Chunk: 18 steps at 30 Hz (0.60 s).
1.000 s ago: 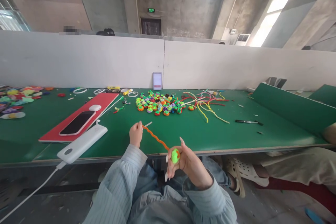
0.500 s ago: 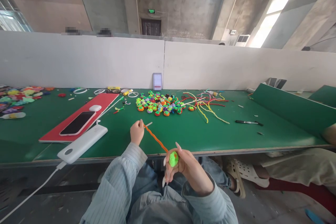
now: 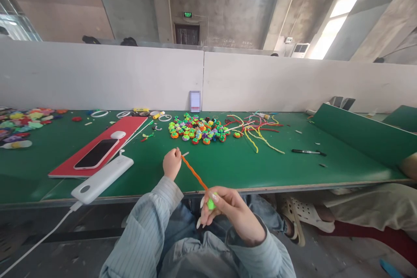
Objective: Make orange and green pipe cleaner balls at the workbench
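An orange fuzzy stem (image 3: 194,172) stretches slantwise between my two hands over the table's front edge. My left hand (image 3: 172,163) is closed on its upper end, where a short thin white stick (image 3: 185,154) pokes out beside the fingers. At the lower end, my right hand (image 3: 221,206) has its fingers wrapped round a bright green fuzzy piece (image 3: 211,203), partly covered by the thumb. Where the stem meets the green piece is hidden by the fingers. Beyond the hands lies a pile of small colourful fuzzy pieces (image 3: 198,128).
On the green table (image 3: 260,169), a red folder (image 3: 68,163) carries a phone (image 3: 96,153), with a white power bank (image 3: 102,178) beside it. Loose yellow and red stems (image 3: 257,137) and a black pen (image 3: 308,152) lie to the right. A person's leg shows at the right.
My right hand has turned and shifted slightly left, its thumb now over part of the green piece. My left hand has moved slightly right, still closed on the stem.
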### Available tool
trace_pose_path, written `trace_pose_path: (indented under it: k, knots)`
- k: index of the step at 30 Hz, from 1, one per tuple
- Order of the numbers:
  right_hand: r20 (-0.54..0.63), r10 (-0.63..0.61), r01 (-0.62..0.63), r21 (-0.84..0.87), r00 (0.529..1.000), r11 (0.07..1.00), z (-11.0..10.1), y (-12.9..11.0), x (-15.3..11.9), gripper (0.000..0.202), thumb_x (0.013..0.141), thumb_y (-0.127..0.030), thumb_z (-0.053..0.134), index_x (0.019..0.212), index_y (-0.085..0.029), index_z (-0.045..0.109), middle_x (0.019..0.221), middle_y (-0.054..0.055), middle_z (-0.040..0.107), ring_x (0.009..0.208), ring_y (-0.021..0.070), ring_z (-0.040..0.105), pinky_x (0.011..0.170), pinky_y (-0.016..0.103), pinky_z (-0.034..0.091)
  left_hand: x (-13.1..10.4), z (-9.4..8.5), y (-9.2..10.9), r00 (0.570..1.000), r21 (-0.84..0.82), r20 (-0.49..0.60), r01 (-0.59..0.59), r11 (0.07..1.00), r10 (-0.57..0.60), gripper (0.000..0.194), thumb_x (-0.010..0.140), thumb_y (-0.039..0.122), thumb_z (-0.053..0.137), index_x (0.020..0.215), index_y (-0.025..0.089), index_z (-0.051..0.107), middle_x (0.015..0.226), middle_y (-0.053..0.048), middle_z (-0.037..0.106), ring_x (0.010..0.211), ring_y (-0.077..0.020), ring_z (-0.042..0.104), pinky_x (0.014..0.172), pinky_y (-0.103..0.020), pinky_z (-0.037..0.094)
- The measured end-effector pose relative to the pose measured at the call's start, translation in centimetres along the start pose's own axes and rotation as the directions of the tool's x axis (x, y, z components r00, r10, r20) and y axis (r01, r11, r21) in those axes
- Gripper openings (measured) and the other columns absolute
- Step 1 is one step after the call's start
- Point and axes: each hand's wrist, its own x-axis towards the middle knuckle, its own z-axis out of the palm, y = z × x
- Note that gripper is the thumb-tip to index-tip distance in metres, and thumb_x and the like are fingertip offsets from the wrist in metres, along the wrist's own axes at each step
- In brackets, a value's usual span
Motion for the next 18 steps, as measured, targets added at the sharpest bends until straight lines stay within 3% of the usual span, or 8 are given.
trace_pose_path:
  k: [3, 8, 11, 18]
  knots:
    - [0.013, 0.006, -0.006, 0.000, 1.000, 1.000, -0.04, -0.08, 0.01, 0.028, 0.083, -0.036, 0.056, 0.084, -0.009, 0.061, 0.071, 0.008, 0.065, 0.064, 0.0148, 0.065, 0.058, 0.023, 0.050, -0.09, 0.08, 0.02, 1.000, 0.017, 0.007, -0.005, 1.000, 0.005, 0.038, 0.087, 0.029, 0.034, 0.051, 0.020, 0.025, 0.048, 0.002, 0.033, 0.045, -0.0124, 0.033, 0.047, -0.026, 0.016]
    - [-0.024, 0.012, -0.010, 0.049, 1.000, 0.999, 0.00, 0.00, 0.45, 0.049, 0.088, -0.049, 0.039, 0.088, -0.006, 0.063, 0.069, 0.011, 0.066, 0.060, 0.0156, 0.065, 0.053, 0.023, 0.050, -0.32, 0.33, 0.20, 1.000, 0.054, 0.018, -0.019, 0.998, 0.018, 0.037, 0.087, 0.028, 0.036, 0.051, 0.020, 0.028, 0.049, 0.001, 0.037, 0.049, -0.0132, 0.036, 0.048, -0.026, 0.016]
    - [-0.048, 0.039, -0.037, 0.031, 0.998, 0.999, -0.01, 0.12, 0.66, 0.043, 0.087, -0.045, 0.044, 0.081, -0.007, 0.064, 0.065, 0.009, 0.065, 0.056, 0.0132, 0.064, 0.050, 0.020, 0.048, -0.34, 0.36, 0.25, 1.000, 0.069, 0.019, -0.012, 0.998, 0.011, 0.037, 0.087, 0.028, 0.036, 0.051, 0.020, 0.030, 0.049, 0.001, 0.037, 0.049, -0.0134, 0.038, 0.048, -0.026, 0.016]
    - [0.001, 0.026, -0.026, 0.018, 1.000, 0.999, -0.28, 0.48, 0.49, 0.031, 0.084, -0.037, 0.054, 0.085, -0.008, 0.065, 0.066, 0.007, 0.065, 0.056, 0.0114, 0.063, 0.052, 0.021, 0.049, -0.31, 0.27, 0.27, 1.000, 0.081, 0.019, -0.007, 0.997, 0.005, 0.037, 0.087, 0.029, 0.036, 0.051, 0.019, 0.031, 0.050, 0.000, 0.039, 0.049, -0.0133, 0.038, 0.048, -0.025, 0.016]
